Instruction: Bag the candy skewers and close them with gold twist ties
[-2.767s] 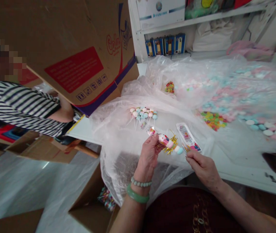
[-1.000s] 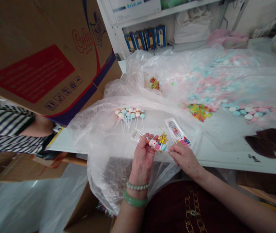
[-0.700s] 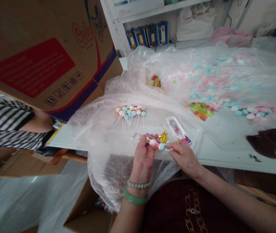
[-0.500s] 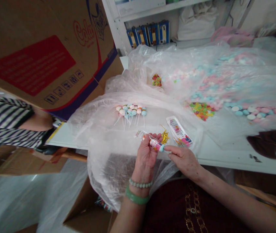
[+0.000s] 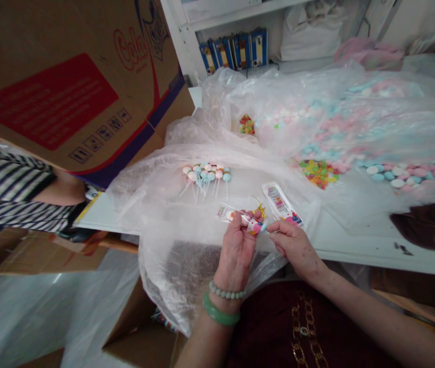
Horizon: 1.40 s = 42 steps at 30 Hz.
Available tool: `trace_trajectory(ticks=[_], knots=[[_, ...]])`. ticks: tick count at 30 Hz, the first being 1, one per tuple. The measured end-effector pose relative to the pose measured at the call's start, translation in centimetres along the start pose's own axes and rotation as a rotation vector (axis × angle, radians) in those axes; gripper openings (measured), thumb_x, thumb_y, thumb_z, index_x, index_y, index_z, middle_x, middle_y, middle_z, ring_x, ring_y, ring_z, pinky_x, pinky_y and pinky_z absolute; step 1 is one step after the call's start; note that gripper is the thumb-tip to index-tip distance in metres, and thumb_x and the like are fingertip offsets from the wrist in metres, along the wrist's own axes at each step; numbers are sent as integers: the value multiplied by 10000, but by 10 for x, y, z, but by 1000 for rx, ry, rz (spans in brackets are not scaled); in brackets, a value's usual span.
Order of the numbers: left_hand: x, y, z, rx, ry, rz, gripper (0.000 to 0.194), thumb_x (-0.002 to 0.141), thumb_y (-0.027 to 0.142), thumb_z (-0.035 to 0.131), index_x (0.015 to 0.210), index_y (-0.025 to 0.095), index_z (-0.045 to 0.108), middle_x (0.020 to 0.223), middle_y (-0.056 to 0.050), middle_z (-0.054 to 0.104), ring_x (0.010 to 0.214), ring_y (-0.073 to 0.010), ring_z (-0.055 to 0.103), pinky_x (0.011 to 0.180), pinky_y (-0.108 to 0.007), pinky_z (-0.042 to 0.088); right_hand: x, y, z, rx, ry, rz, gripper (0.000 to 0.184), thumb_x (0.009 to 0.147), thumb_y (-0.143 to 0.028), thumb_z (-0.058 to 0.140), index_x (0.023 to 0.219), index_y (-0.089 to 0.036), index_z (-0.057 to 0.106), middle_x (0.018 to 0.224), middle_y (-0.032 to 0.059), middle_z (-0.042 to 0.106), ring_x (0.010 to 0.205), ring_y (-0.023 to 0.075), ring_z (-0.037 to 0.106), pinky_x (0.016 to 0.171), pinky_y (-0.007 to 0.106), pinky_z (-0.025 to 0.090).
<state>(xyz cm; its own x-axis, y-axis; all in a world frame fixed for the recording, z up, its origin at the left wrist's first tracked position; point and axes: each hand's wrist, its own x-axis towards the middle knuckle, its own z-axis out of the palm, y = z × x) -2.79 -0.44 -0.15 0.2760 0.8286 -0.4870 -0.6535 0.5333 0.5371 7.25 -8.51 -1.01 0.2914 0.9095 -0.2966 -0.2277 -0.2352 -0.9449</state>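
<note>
From my remote seat I see a white table (image 5: 355, 253) under a crumpled clear plastic sheet (image 5: 156, 204). Many loose pink and blue pastel discs (image 5: 401, 176) lie spread at the far side, while only a small bunch of pastel balls on thin white sticks (image 5: 206, 176) sits gathered nearer. The left hand (image 5: 236, 258) clamps a clear cellophane sleeve (image 5: 228, 214) with a pink printed piece above the sheet. The right hand (image 5: 296, 248) pinches beside its pale blue tip (image 5: 263, 228); fingers hide the contact, so I cannot tell whether it grips.
</note>
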Motion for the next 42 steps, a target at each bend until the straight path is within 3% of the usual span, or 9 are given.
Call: trace_trajectory(ticks=[5, 9, 12, 19, 24, 29, 32, 36, 42], knots=[[1, 1, -1, -11, -20, -25, 207, 894, 279, 540, 728, 156, 553, 710, -13, 593, 721, -130, 618, 817, -292, 507, -1, -4, 1, 208, 14, 111, 142, 668, -302, 621, 720, -183, 562, 416, -103, 345, 376, 56, 258, 386, 206, 143], [1, 11, 0, 19, 57, -43, 110, 846, 219, 605, 764, 159, 561, 752, -14, 616, 710, -134, 629, 804, -312, 522, -1, -2, 3, 131, -1, 79, 119, 666, -287, 609, 698, -185, 555, 431, -93, 378, 397, 62, 291, 401, 208, 180], [1, 14, 0, 9, 69, -18, 90, 853, 188, 584, 772, 161, 557, 757, -19, 627, 755, -158, 654, 814, -335, 530, 0, 1, 4, 84, 64, 63, 130, 659, -274, 603, 738, -205, 527, 418, -103, 377, 392, 71, 308, 401, 207, 194], [3, 15, -1, -35, 112, -84, 243, 934, 247, 454, 721, 153, 524, 697, -36, 612, 707, -158, 654, 784, -331, 552, 2, 5, 0, -66, -10, -66, 341, 736, -258, 549, 1062, -204, 635, 434, -83, 436, 412, 108, 397, 429, 231, 304], [3, 17, 1, -44, 187, -188, 219, 939, 272, 441, 793, 142, 539, 731, -54, 625, 719, -181, 657, 772, -366, 566, 1, 9, -4, -274, 39, -234, 256, 785, -257, 554, 969, -256, 732, 706, 10, 680, 723, 196, 629, 626, 304, 477], [5, 17, 2, 21, 214, -230, 266, 950, 314, 417, 838, 127, 569, 767, -69, 645, 769, -184, 673, 813, -350, 562, 0, 17, -7, -504, 0, -371, 266, 837, -223, 547, 992, -320, 739, 984, 19, 732, 893, 227, 658, 834, 371, 482], [5, 15, 1, 64, 173, -191, 277, 949, 323, 421, 825, 132, 579, 776, -66, 654, 799, -178, 677, 829, -337, 555, 0, 18, -7, -565, -33, -369, 269, 845, -220, 537, 988, -321, 741, 929, 20, 737, 849, 227, 661, 828, 372, 479], [4, 16, 1, 89, 66, -198, 338, 955, 320, 404, 741, 122, 573, 777, -91, 662, 816, -201, 679, 832, -377, 552, 2, 13, -7, -455, -13, -314, 267, 829, -236, 528, 980, -293, 741, 882, 21, 723, 843, 217, 646, 792, 348, 481], [4, 20, -6, 86, 25, -195, 214, 915, 252, 497, 763, 127, 583, 774, -84, 671, 746, -190, 669, 752, -356, 563, 4, 5, -9, -271, 27, -151, 313, 779, -284, 528, 1003, -193, 728, 597, 4, 587, 623, 168, 552, 543, 268, 413]])
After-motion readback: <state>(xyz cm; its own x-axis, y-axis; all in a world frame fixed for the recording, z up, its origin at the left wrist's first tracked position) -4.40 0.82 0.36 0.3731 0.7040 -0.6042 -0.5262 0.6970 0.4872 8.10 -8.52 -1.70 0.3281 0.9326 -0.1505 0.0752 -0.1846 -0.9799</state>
